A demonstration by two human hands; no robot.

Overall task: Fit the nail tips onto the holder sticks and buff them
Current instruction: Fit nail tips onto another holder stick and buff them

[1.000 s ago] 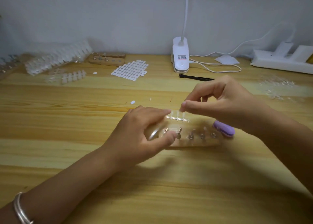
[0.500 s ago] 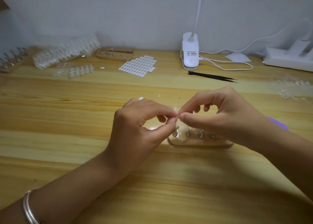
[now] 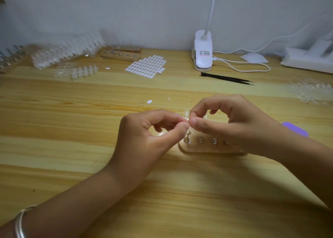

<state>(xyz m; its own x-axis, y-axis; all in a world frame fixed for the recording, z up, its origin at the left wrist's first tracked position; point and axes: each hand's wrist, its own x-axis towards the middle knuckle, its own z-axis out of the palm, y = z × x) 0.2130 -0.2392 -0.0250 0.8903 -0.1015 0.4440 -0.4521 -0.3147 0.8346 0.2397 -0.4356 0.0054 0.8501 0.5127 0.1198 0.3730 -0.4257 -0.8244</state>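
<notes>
Clear nail tip [image 3: 186, 113] pinched btwn left hand [image 3: 144, 135] & right hand [image 3: 234, 122], over rounded wood holder [image 3: 198, 148]

Black tweezers [image 3: 227, 79] lie just before a white clip lamp [image 3: 202, 52] on the table [image 3: 54, 147].

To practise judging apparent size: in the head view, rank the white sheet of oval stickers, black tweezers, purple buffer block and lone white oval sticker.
1. White sheet of oval stickers.
2. Black tweezers: longer, but thin.
3. Purple buffer block: partly hidden, so unsure.
4. Lone white oval sticker.
</notes>
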